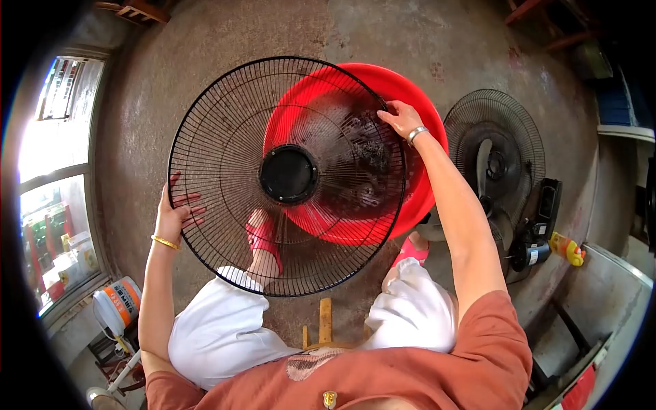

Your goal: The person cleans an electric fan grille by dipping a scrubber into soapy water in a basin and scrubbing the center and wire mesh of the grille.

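Note:
A large round black fan grille [289, 175] with a dark central disc is held up in front of me, partly over a red basin [414, 96]. Dark water with some bubbles shows inside the basin. My left hand [179, 213] supports the grille's left edge, its fingers spread behind the wires. At the upper right rim, my right hand [403, 118] grips the grille between thumb and fingers.
On the floor at the right lie another fan grille [502, 109], a grey fan blade [483, 167] and a black motor part [529, 254]. A white bucket [117, 304] with an orange label stands at the lower left. A wooden stool [326, 321] is beneath me.

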Tool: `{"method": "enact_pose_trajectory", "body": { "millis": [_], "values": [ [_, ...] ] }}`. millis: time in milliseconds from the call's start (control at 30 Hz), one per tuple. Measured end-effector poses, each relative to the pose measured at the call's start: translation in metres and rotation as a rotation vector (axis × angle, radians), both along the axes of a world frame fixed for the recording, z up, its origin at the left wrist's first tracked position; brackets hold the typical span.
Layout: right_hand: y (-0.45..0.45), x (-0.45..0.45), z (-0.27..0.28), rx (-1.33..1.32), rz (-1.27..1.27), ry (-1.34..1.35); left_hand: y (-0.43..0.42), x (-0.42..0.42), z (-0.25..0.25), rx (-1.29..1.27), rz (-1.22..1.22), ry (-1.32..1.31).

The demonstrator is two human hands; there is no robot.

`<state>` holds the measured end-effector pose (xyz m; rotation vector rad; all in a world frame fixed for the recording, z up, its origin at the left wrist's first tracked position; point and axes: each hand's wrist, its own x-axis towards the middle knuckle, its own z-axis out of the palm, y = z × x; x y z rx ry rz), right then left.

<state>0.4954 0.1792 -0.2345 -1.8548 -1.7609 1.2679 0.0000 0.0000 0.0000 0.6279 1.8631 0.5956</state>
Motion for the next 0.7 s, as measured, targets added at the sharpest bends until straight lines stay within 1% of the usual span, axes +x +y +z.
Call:
{"method": "enact_pose_trajectory", "body": {
  "millis": [67, 100, 167, 267, 367, 467, 567, 700],
  "values": [
    [0.005, -0.009, -0.008, 0.05, -0.019, 0.082, 0.002, -0.002, 0.0, 0.01, 0.004, -0.009],
    [0.033, -0.027, -0.002, 0.152, -0.033, 0.05, 0.016, -0.007, 0.002, 0.067, 0.011, 0.023],
    [0.023, -0.035, 0.02, 0.215, -0.067, -0.079, 0.014, -0.01, 0.001, 0.038, 0.025, 0.021],
    [0.022, -0.028, 0.025, 0.26, -0.05, -0.147, 0.01, -0.02, -0.019, 0.036, 0.044, -0.058],
    [0.019, -0.035, 0.025, 0.304, -0.062, -0.127, 0.01, -0.021, -0.019, 0.034, 0.093, -0.061],
    [0.016, -0.035, 0.022, 0.364, -0.077, -0.08, 0.017, -0.004, -0.012, -0.011, 0.209, -0.005],
    [0.016, -0.038, 0.033, 0.349, -0.065, -0.109, 0.012, -0.017, -0.028, 0.012, 0.173, 0.034],
    [0.015, -0.039, 0.029, 0.374, -0.06, -0.106, 0.011, -0.023, -0.035, 0.013, 0.121, 0.08]
  ]
}}
